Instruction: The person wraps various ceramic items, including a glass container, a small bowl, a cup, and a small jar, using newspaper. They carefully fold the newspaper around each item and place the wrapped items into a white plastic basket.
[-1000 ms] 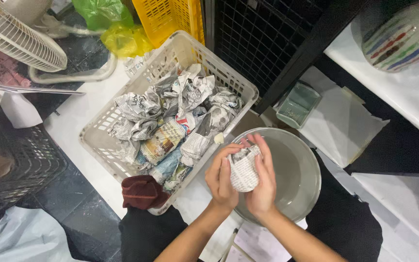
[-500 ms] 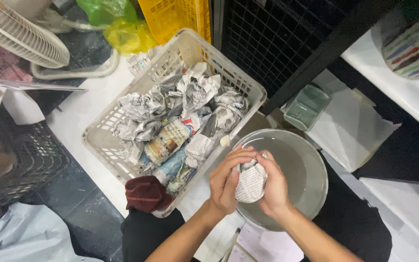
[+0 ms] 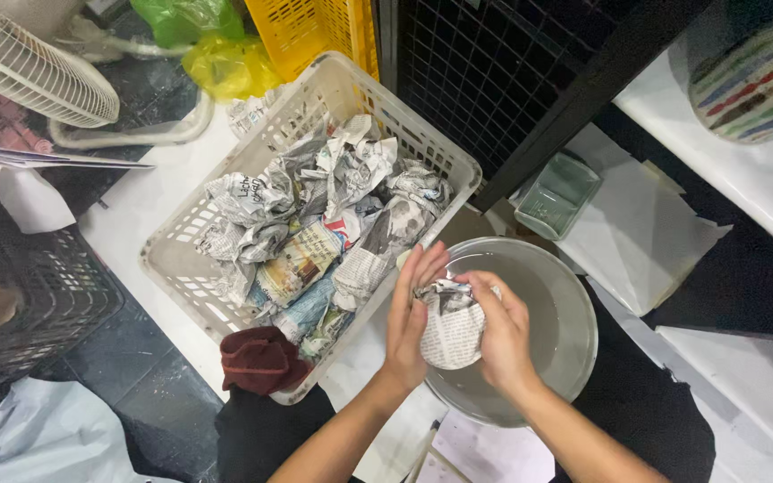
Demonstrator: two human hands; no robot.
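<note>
Both bare forearms rise from the bottom edge and converge above the round grey metal bowl [image 3: 574, 331]. The left hand [image 3: 407, 313] stands upright over the bowl's left rim, palm facing right, fingers straight and pressed together. The right hand [image 3: 501, 326] curls opposite it over the bowl's middle, thumb and fingertips bent inward toward the left palm, wrist slightly cocked.

One head-worn camera looks steeply down from close above at a basket [image 3: 181, 259] and a bowl [image 3: 574, 313] below.
</note>
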